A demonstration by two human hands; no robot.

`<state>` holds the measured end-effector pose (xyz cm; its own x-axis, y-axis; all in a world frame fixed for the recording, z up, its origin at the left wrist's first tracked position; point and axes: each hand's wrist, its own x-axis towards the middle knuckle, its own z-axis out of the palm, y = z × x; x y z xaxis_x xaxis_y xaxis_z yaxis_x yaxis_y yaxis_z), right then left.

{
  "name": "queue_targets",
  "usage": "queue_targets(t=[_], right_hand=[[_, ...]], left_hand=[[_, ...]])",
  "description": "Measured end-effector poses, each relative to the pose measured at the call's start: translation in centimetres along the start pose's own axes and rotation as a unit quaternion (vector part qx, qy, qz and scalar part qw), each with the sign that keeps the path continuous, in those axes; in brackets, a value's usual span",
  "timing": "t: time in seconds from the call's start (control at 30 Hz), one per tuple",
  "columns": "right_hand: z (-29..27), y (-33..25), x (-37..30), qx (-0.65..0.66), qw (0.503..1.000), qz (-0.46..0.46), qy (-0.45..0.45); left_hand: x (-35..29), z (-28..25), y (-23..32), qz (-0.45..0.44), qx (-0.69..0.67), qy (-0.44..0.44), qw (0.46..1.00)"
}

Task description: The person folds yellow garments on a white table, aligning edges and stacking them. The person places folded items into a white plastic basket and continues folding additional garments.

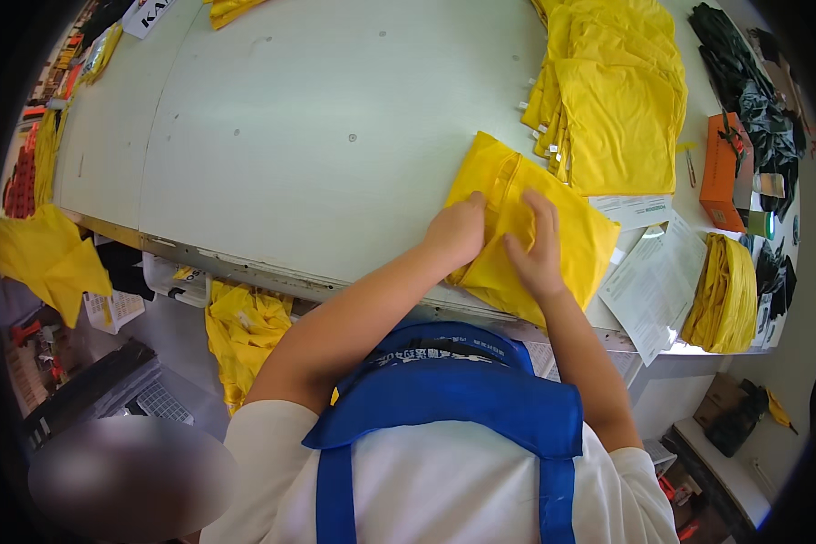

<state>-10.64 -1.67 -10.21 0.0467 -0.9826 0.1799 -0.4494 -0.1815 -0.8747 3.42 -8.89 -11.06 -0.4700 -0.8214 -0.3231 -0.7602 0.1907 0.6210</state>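
Note:
A folded yellow garment point(578, 238) lies at a slant on the near edge of the white table, with a seam or folded edge running along its left part. My left hand point(460, 232) is closed at that left part, its curled fingers gripping the cloth; the fingertips are partly hidden. On the middle of the same garment rests my right hand point(538, 257), thumb and fingers apart and slightly bent. Just beyond it, a stack of folded yellow garments point(621, 127) shows small white labels along its left side.
Printed sheets point(655, 286) lie right of the garment, beside a yellow folded bundle point(723, 295). An orange box point(723, 172) and black plastic bags point(743, 82) line the table's right side. Yellow cloth point(243, 331) hangs below the front edge. Someone's blurred head point(131, 476) is at lower left.

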Motion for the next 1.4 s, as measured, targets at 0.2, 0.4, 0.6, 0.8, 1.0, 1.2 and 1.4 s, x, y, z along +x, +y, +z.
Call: queue_targets(t=[0.2,0.4,0.6,0.8,1.0,1.2,1.4], right_hand=[[2.6,-3.2,-2.4,-0.294,0.907,-0.267,-0.143],[2.3,-3.5,-2.1,-0.242,0.937,-0.230,-0.104],[0.3,-3.8,0.0,-0.246,0.960,-0.135,-0.005],[1.0,-5.5,-2.7,-0.252,0.949,-0.140,-0.131],[2.0,-5.0,-3.1,-0.225,0.969,-0.067,-0.079],[2.1,-5.1,-3.3,-0.197,0.975,-0.062,-0.077],[2.0,-6.5,-1.9,-0.159,0.987,-0.019,-0.031]], left_hand=[[0.7,-0.6,0.9,-0.026,0.001,-0.014,1.000],[0.3,-1.0,0.9,-0.022,0.004,-0.013,1.000],[-2.5,-0.1,-1.3,0.003,-0.136,0.056,0.989],[-2.9,0.0,-1.6,-0.014,-0.181,0.068,0.981],[-3.0,0.2,-2.1,0.003,-0.183,0.074,0.980],[-6.0,-1.3,-1.1,0.050,-0.242,0.149,0.957],[-12.2,-0.4,-1.1,0.119,-0.117,0.219,0.961]])
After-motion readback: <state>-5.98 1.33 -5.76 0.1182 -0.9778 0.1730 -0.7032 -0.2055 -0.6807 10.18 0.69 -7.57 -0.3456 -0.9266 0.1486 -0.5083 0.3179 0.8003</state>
